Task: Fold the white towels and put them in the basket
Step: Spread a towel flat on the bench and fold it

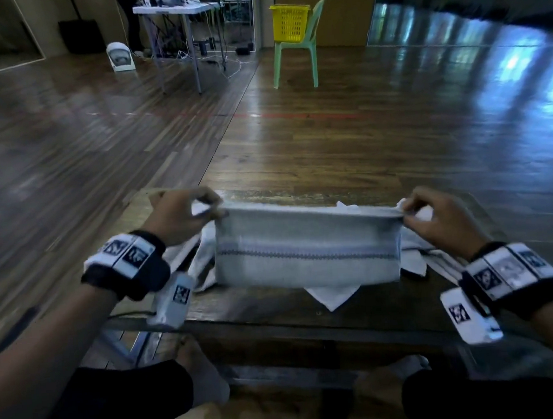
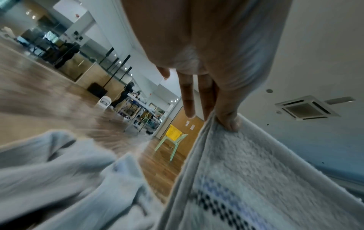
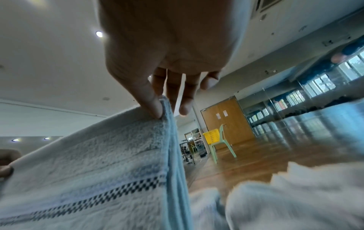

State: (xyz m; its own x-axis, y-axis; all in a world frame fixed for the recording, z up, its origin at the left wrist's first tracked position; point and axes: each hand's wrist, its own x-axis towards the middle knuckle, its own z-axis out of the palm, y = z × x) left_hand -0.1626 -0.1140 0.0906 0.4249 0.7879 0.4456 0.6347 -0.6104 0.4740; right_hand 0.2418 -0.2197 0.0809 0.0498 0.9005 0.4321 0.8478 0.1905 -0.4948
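Both hands — left hand (image 1: 183, 216), right hand (image 1: 434, 216) — pinch the towel's (image 1: 306, 246) top corners at centre frame; a loose pinch could let the doubled layers slip apart.

left hand (image 1: 183, 215): raised, fingers pinching | right hand (image 1: 434, 218): raised, fingers pinching
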